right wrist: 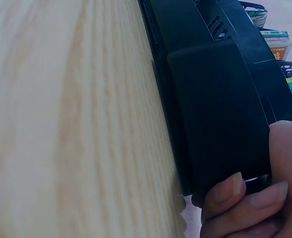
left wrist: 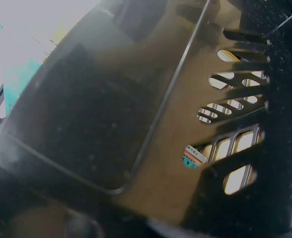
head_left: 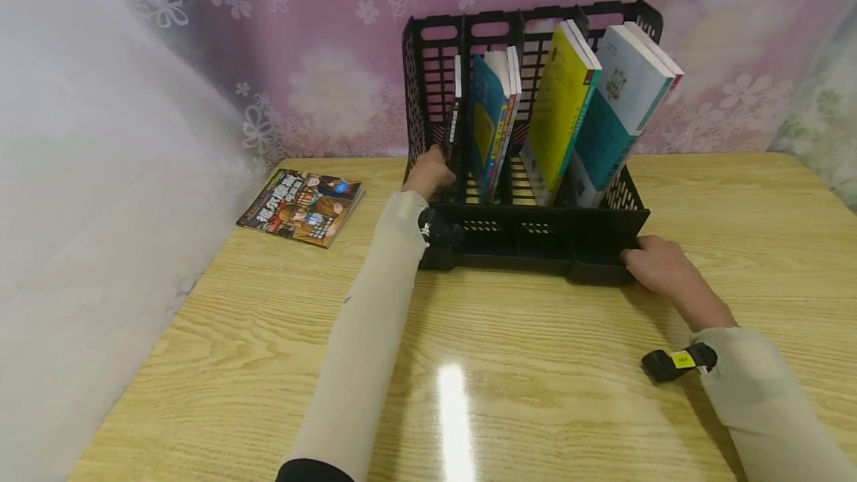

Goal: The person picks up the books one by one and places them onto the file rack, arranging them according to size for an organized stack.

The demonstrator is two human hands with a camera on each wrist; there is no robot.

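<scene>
A black slotted book rack (head_left: 522, 240) stands on the table, with its right front corner gripped by my right hand (head_left: 659, 262). In the right wrist view, the fingertips (right wrist: 267, 196) curl round that corner. My left hand (head_left: 431, 172) reaches over the front wall into the leftmost compartment. Its curled fingers hold the lower end of a thin dark-spined book (head_left: 454, 114) standing upright there; the fingertips are partly hidden. In the left wrist view, the dark front wall (left wrist: 96, 99) and slots fill most of the picture, and the left fingers cannot be made out.
Further right in the rack stand blue-covered books (head_left: 491, 121), a thick yellow book (head_left: 561, 110) and a white-and-teal book (head_left: 612, 110). A comic-style book (head_left: 301, 205) lies flat on the wooden table (head_left: 535, 378) at left. A floral curtain (head_left: 321, 50) hangs close behind.
</scene>
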